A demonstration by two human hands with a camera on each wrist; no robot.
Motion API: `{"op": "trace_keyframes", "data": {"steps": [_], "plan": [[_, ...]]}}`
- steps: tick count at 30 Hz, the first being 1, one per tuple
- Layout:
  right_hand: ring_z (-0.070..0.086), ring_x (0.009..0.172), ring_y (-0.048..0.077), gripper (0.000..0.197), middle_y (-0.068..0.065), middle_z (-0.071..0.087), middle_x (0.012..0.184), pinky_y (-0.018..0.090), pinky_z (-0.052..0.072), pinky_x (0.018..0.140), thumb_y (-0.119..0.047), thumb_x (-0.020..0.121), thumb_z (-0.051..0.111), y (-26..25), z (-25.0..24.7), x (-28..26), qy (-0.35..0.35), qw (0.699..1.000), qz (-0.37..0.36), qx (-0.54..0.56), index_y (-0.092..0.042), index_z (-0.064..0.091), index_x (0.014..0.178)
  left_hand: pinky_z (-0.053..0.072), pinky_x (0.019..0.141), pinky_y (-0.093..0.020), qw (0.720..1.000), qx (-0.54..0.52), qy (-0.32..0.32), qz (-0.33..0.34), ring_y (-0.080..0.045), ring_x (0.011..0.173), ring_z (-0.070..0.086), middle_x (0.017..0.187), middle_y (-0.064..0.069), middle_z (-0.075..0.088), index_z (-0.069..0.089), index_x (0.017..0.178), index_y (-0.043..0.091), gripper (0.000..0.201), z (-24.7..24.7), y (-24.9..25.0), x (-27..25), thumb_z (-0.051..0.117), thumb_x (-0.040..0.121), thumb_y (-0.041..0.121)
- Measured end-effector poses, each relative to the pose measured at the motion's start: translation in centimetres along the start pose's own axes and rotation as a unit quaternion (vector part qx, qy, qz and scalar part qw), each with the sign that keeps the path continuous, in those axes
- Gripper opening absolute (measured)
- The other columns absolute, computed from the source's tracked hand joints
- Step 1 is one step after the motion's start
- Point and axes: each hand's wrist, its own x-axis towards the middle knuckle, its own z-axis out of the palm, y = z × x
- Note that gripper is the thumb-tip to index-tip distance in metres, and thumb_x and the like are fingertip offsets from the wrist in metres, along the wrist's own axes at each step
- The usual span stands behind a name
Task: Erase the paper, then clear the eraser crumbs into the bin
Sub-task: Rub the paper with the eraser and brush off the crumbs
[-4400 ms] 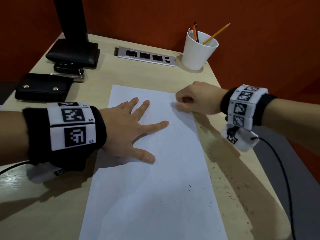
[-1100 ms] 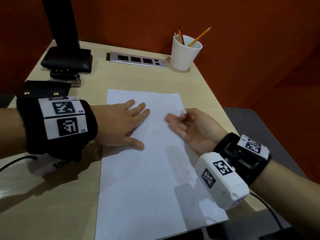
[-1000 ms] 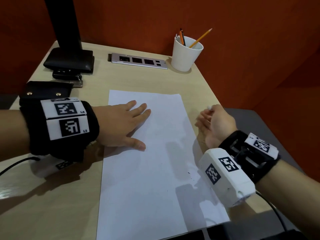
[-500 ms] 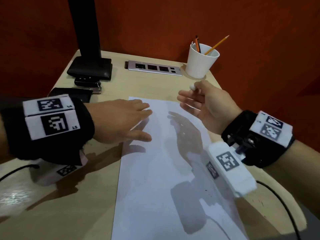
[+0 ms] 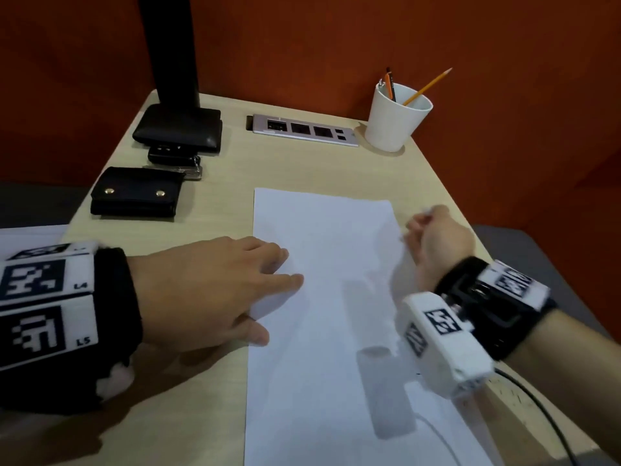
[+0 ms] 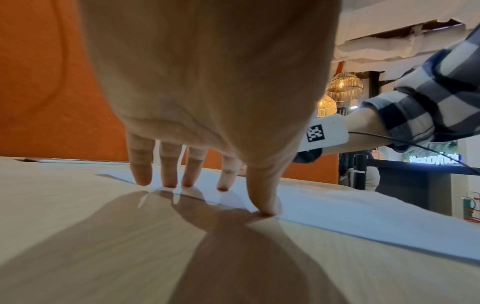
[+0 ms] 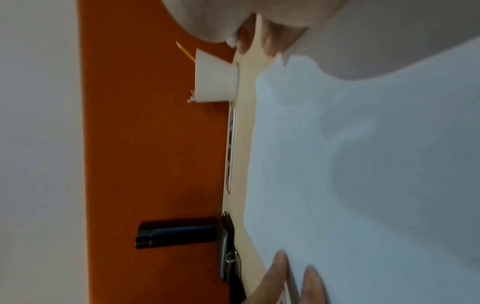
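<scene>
While the left hand (image 5: 205, 290) presses flat on the paper (image 5: 336, 331), the right hand (image 5: 437, 240) pinches an eraser (image 7: 232, 42).

The pale wood bench (image 5: 218, 203) carries a paper (image 5: 329, 314), cup (image 5: 395, 121), socket strip (image 5: 302, 129), two wallets (image 5: 136, 196) and a key fob (image 5: 173, 156).

The right hand (image 5: 437, 243) is blurred in the head view, and the small white thing (image 7: 232, 42) at its fingertips is too smeared to name. The paper (image 5: 322, 331) runs off the bottom edge. The black post (image 5: 171, 48) is cut off at the top.
</scene>
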Motion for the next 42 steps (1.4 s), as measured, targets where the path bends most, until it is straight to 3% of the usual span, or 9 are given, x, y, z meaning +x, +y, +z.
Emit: {"op": "trace_keyframes", "data": {"steps": [3,11,13,17,20,24,32,38,42], "plan": [[0.056,0.060,0.014,0.028,-0.002,0.060,0.065,0.030,0.045,0.063,-0.022,0.089,0.049,-0.5,-1.8,-0.4,0.052,0.995,0.000,0.079,-0.015,0.057,0.064,0.046,0.094,-0.034,1.000,-0.002,0.004,0.008,-0.015,0.121,0.044,0.136,0.006,0.038,0.012,0.139,0.043,0.075,0.0,-0.2,0.0,0.015,0.070,0.073],[0.067,0.100,0.025,0.025,0.015,0.068,0.110,0.033,0.056,0.086,-0.021,0.099,0.044,-0.8,7.2,-4.5,-0.384,0.905,0.147,0.105,-0.008,0.053,0.080,0.035,0.105,-0.027,1.000,0.005,-0.016,0.014,-0.012,0.136,0.021,0.148,0.008,0.019,0.003,0.148,0.041,0.076,0.4,0.1,0.4,0.042,0.088,0.065],[0.066,0.098,0.024,0.024,0.016,0.068,0.104,0.031,0.055,0.087,-0.018,0.099,0.043,-0.3,7.0,-2.5,-0.337,0.919,0.152,0.134,-0.006,0.051,0.080,0.030,0.107,-0.026,1.000,0.005,-0.024,0.008,-0.011,0.139,0.015,0.151,0.009,0.013,-0.001,0.149,0.041,0.076,0.5,0.1,0.5,0.039,0.089,0.064],[0.057,0.056,0.014,0.025,-0.001,0.062,0.053,0.022,0.050,0.046,-0.017,0.092,0.044,-0.5,1.9,1.9,-0.040,0.990,0.063,0.117,-0.011,0.053,0.069,0.032,0.105,-0.023,1.000,-0.004,-0.014,0.016,-0.010,0.139,0.017,0.148,0.010,0.016,-0.001,0.148,0.041,0.075,0.7,0.0,0.2,0.031,0.085,0.069],[0.058,0.066,0.018,0.022,0.003,0.063,0.071,0.026,0.047,0.057,-0.018,0.091,0.047,-1.5,-1.0,1.6,0.060,0.995,0.009,0.081,-0.011,0.056,0.072,0.032,0.101,-0.018,1.000,-0.005,0.002,0.031,-0.009,0.136,0.022,0.144,0.011,0.021,0.002,0.145,0.042,0.078,0.6,-0.2,0.1,0.019,0.074,0.069],[0.067,0.093,0.020,0.021,0.011,0.069,0.102,0.030,0.054,0.080,-0.017,0.093,0.048,-2.5,0.0,-2.3,-0.136,0.983,0.069,0.099,-0.010,0.055,0.075,0.032,0.105,-0.021,1.000,-0.011,0.003,0.029,-0.009,0.139,0.017,0.148,0.012,0.015,-0.003,0.143,0.043,0.080,0.7,-0.1,0.0,0.010,0.069,0.071],[0.064,0.108,0.031,0.025,0.022,0.064,0.116,0.032,0.051,0.096,-0.017,0.099,0.045,0.0,6.1,-5.8,-0.470,0.849,0.210,0.120,-0.005,0.052,0.077,0.028,0.106,-0.020,1.000,0.003,-0.003,0.017,-0.009,0.136,0.019,0.150,0.010,0.014,0.000,0.145,0.041,0.071,0.4,0.4,-0.1,0.026,0.086,0.069],[0.050,0.041,0.012,0.030,0.006,0.057,0.062,0.025,0.040,0.044,-0.011,0.091,0.043,-0.5,0.6,-0.6,-0.035,0.995,0.049,0.076,-0.010,0.051,0.062,0.026,0.105,-0.018,0.999,0.028,-0.006,0.016,-0.011,0.140,0.019,0.151,0.009,0.014,-0.006,0.143,0.040,0.076,0.6,0.1,-0.2,0.007,0.075,0.071],[0.059,0.057,0.012,0.020,0.002,0.060,0.069,0.026,0.051,0.060,-0.015,0.092,0.048,-2.3,-3.5,-0.8,0.016,0.997,-0.017,0.072,-0.011,0.056,0.074,0.019,0.102,-0.013,1.000,0.011,-0.018,0.008,-0.005,0.141,0.009,0.152,0.015,0.005,-0.004,0.144,0.046,0.073,0.3,-0.3,0.2,0.024,0.082,0.071]]}}
